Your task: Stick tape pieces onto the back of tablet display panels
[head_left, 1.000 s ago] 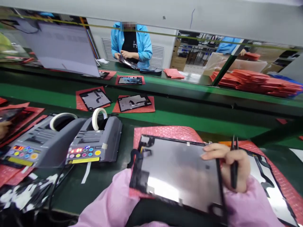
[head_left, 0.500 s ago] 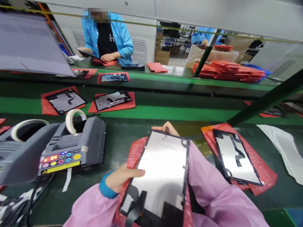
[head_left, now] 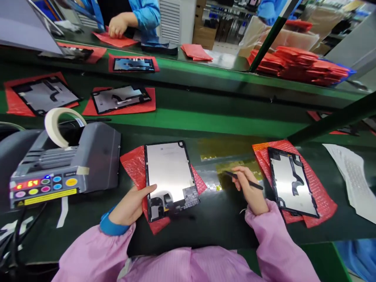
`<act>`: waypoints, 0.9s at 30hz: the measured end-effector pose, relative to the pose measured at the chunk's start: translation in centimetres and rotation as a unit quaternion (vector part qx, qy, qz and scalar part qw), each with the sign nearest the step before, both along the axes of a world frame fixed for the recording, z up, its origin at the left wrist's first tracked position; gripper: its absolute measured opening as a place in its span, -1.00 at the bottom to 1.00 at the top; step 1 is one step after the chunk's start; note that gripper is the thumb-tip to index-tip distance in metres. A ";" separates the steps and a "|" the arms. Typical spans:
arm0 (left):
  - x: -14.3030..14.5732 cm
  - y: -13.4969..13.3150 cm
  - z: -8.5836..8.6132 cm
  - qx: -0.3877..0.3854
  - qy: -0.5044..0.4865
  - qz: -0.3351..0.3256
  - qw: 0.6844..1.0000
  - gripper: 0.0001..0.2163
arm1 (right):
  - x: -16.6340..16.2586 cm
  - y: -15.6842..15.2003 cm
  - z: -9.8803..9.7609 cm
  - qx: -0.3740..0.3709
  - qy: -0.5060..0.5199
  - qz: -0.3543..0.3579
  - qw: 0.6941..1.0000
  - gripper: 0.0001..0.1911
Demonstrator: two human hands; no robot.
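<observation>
Tweezers (head_left: 255, 185) sit clamped in the right hand (head_left: 248, 192), their tips at or just above the nearer patch of yellow film (head_left: 222, 179); whether they touch it, I cannot tell. The left hand (head_left: 131, 205), well apart from the right, rests its thumb over the side of a screen (head_left: 169, 168); the other fingers are mostly hidden, so I cannot tell whether it grips. That screen lies on red bubble wrap (head_left: 132, 162) on the tabletop (head_left: 217, 227), between a tape machine (head_left: 101, 160) and the film. Working the film well probably means a shallow angle, a light pinch at one edge and a slow wrist, with only gentle thumb pressure on the silver panel. Counting up: one pair of tweezers, two yellow patches, two screens on the tabletop including one at right (head_left: 280, 178), two more on the green shelf (head_left: 202, 121), one tape machine plus part of another (head_left: 17, 149), and one printed sheet (head_left: 349, 172). The far red pouches (head_left: 299, 64) overlap too much to count.
</observation>
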State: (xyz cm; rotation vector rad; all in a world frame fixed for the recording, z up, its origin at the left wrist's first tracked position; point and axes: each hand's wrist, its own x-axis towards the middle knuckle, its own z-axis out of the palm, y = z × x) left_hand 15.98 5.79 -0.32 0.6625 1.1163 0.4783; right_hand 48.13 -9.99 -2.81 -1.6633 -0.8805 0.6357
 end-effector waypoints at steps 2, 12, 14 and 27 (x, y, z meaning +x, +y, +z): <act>-0.1 -0.6 -0.9 0.096 0.036 -0.005 0.995 -0.48 | -0.9 -0.3 -0.1 -0.005 -0.028 0.052 0.998 -0.65; -4.9 -4.7 -2.4 0.713 0.249 -0.204 0.622 -0.38 | -3.0 -1.3 -0.5 -0.040 -0.019 0.023 0.999 -0.71; -5.8 -4.5 -2.2 0.743 0.199 -0.270 0.579 -0.60 | -3.3 -2.3 -1.2 -0.039 0.009 -0.008 0.999 -0.67; -4.2 -2.5 -2.8 0.751 0.117 -0.411 0.504 -0.64 | -4.0 -4.0 -0.9 -0.015 0.051 -0.082 0.995 -0.59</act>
